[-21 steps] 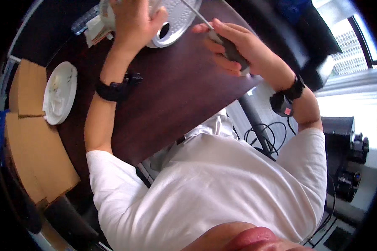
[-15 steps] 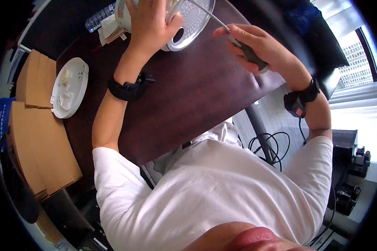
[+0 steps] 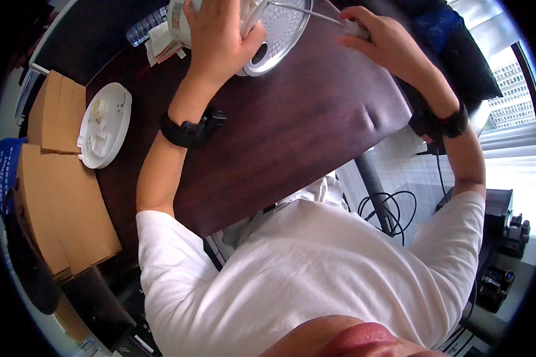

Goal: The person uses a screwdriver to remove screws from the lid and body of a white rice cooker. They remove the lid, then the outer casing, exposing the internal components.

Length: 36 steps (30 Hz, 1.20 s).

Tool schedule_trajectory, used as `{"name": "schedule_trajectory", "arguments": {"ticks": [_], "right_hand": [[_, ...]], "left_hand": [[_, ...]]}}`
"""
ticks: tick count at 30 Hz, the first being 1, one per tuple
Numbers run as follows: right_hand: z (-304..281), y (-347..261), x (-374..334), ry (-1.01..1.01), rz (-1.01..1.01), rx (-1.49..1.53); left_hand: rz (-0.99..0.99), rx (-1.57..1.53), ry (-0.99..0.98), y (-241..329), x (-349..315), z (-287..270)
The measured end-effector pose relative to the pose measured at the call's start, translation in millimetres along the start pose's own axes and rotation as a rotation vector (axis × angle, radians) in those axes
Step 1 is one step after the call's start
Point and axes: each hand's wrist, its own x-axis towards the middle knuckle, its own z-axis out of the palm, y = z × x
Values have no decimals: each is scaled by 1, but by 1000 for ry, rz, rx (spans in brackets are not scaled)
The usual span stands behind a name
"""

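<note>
At the far edge of the view, my left hand [image 3: 221,47] grips a white round appliance housing [image 3: 179,22], its fingers over the top and the thumb bent at the side. A shiny metal plate [image 3: 286,33] with a pattern of small marks and a dark round hole faces right on that appliance. My right hand [image 3: 393,47] holds a screwdriver [image 3: 315,13] by its grey handle, fingers closed round it. The thin metal shaft runs left from there to the appliance, its tip near the plate's upper rim. Whether the tip sits in a screw I cannot tell.
A white round cover [image 3: 105,126] with moulded parts leans by cardboard boxes [image 3: 65,202] on the left of the dark table [image 3: 250,149]. Behind stand a plastic bottle [image 3: 146,30] and some papers [image 3: 162,44]. A black cable [image 3: 393,208] loops beyond the table's edge.
My right hand has moved farther away and a little right, and the screwdriver lies closer to level. My left hand still holds the appliance, and the whole view has shifted slightly.
</note>
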Motion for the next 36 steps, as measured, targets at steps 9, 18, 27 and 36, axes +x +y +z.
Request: {"name": "schedule_trajectory", "arguments": {"ticks": [9,18,27,36], "right_hand": [[19,-41,-48,-133,527,1271],[45,-60,-43,-252,584,1581],[40,-60,-46,-227,579,1370],[17,-53,-40,-254,587,1167]], "left_hand": [[-2,-29,25,-2,0,4],[1,-18,23,-1,1,0],[-26,-20,15,2,-1,1],[-47,-9,-8,2,0,0]]}}
